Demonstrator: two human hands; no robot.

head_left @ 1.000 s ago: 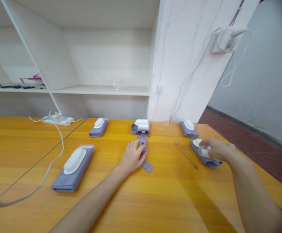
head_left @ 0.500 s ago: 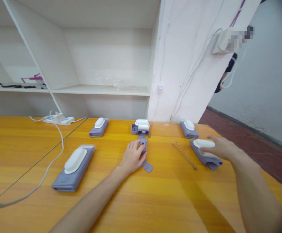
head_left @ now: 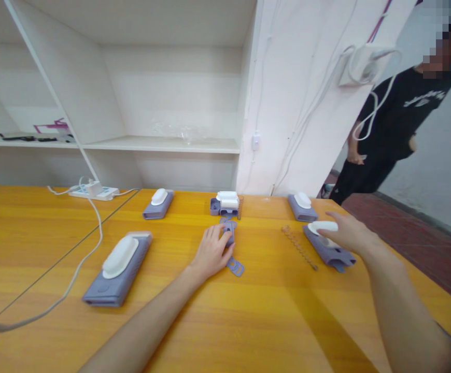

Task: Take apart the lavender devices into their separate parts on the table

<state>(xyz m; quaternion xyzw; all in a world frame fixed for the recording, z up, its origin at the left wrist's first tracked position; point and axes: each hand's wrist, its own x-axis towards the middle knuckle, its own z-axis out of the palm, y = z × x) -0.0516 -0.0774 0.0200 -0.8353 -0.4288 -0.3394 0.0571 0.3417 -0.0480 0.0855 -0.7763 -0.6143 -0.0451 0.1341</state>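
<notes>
My left hand rests on the table, thumb and fingers closed around a small grey-purple plastic block with a dark hole. Flat ring-shaped grey pieces lie just below that hand. My right hand is over a grey-purple case with a white oval piece on top. Its thumb and fingers are spread at the white piece; whether they press on it I cannot tell. Between the hands lies a thin brown coiled strip.
Similar cases stand at the left front, left back and right back. A grey and white assembly sits at the back middle. A power strip and cable lie left. A person stands beyond the table's right edge.
My right hand has shifted slightly left and away from me over the white piece. The coiled strip lies slightly further right. A person has come into view at right. My left hand stays put.
</notes>
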